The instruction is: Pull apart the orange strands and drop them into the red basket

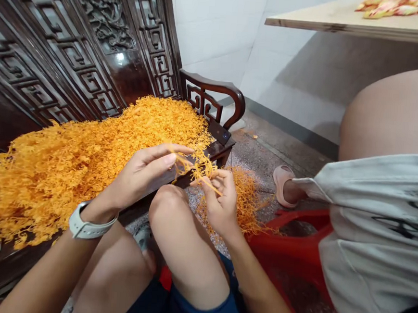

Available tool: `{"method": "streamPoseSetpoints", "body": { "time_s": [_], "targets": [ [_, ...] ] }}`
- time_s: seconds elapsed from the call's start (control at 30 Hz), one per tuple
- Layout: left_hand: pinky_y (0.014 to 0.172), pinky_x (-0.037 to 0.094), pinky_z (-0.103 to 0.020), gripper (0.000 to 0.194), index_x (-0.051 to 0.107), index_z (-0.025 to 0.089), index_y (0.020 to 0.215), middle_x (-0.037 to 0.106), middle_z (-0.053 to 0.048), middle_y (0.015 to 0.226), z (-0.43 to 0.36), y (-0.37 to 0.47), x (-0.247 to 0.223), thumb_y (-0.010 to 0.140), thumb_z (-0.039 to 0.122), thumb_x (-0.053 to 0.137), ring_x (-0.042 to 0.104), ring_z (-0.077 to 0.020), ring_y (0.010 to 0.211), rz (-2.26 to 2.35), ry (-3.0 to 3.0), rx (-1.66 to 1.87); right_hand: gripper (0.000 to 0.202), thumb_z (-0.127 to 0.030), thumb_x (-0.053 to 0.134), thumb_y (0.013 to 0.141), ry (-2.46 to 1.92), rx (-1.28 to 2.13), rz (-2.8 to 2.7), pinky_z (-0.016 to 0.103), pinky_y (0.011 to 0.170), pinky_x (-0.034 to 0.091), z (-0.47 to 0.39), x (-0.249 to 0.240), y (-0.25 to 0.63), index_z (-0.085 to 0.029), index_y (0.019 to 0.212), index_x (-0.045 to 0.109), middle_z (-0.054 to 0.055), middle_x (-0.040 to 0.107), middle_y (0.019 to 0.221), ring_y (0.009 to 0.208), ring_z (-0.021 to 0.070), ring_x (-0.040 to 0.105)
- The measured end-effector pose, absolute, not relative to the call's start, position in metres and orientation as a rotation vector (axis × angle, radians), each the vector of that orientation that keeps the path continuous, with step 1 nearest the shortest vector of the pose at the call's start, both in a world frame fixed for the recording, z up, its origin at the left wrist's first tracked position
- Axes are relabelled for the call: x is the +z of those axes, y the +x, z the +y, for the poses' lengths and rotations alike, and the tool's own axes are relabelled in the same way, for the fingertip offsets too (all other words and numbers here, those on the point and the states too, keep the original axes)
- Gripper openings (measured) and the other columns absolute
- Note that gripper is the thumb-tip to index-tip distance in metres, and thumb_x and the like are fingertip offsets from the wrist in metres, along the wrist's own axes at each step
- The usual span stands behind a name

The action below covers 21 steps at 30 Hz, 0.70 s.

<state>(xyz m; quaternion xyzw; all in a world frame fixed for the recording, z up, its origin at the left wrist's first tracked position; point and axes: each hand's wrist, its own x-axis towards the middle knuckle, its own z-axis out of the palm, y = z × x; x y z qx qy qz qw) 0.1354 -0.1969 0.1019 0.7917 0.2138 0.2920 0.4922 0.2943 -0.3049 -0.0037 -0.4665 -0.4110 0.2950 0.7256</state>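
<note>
Between my two hands, above my knees, is a small branched orange plastic-looking sprig point(203, 165). My left hand point(148, 168), with a pale watch strap at the wrist, pinches thin orange strands at the sprig's left side between thumb and fingers. My right hand point(222, 201) has its fingers curled round an orange stem at the lower right of the sprig. Left of and behind my hands, a large heap of similar orange pieces point(96, 162) covers the seat of a dark carved wooden bench. Another orange pile point(245, 198) lies on the floor beyond my right hand.
The bench's curved armrest point(235, 98) rises behind the heap, with a dark phone point(219, 133) beside it. A person in light shorts point(385, 214) is close on the right, by a red plastic stool point(295, 250). A wooden board point(324, 21) juts in at the upper right.
</note>
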Motion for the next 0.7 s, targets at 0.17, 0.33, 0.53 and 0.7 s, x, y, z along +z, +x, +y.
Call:
{"method": "streamPoseSetpoints", "body": {
  "time_s": [0.17,0.33,0.53,0.7],
  "targets": [
    [0.099,0.054,-0.04,0.031,0.081,0.021,0.1,0.079,-0.01,0.107,-0.209,0.132,0.091,0.103,0.045,0.061,0.072,-0.0257,0.105,0.292,1.768,0.503,0.046,-0.03,0.074,0.095,-0.992,0.683,-0.718,0.035,0.09,0.058,-0.298,0.005,0.298,-0.027,0.13,0.043,0.004,0.079,0.103,0.095,0.0186,0.076],
    [0.078,0.044,-0.032,0.043,0.065,0.018,0.075,0.065,-0.004,0.078,-0.194,0.123,0.104,0.107,0.045,0.051,0.058,-0.0175,0.077,0.254,2.239,0.257,0.05,-0.023,0.082,0.082,-0.884,0.884,-0.63,0.033,0.096,0.054,-0.274,0.034,0.319,-0.02,0.125,0.057,0.005,0.08,0.104,0.1,0.0174,0.074],
    [0.069,0.041,-0.029,0.039,0.059,0.019,0.071,0.059,0.0,0.07,-0.14,0.111,0.096,0.102,0.04,0.051,0.055,-0.0158,0.07,0.396,2.185,0.08,0.047,-0.019,0.078,0.076,-0.83,0.948,-0.628,0.03,0.088,0.053,-0.239,0.067,0.319,-0.02,0.121,0.065,0.001,0.073,0.091,0.088,0.0155,0.069],
    [0.074,0.045,-0.03,0.03,0.066,0.021,0.071,0.069,-0.001,0.074,-0.115,0.111,0.072,0.095,0.028,0.05,0.061,-0.0179,0.072,0.388,2.129,0.034,0.034,-0.03,0.082,0.08,-0.9,0.87,-0.673,0.028,0.086,0.052,-0.202,0.06,0.294,-0.02,0.109,0.069,0.0,0.064,0.088,0.08,0.0124,0.059]
  ]
}}
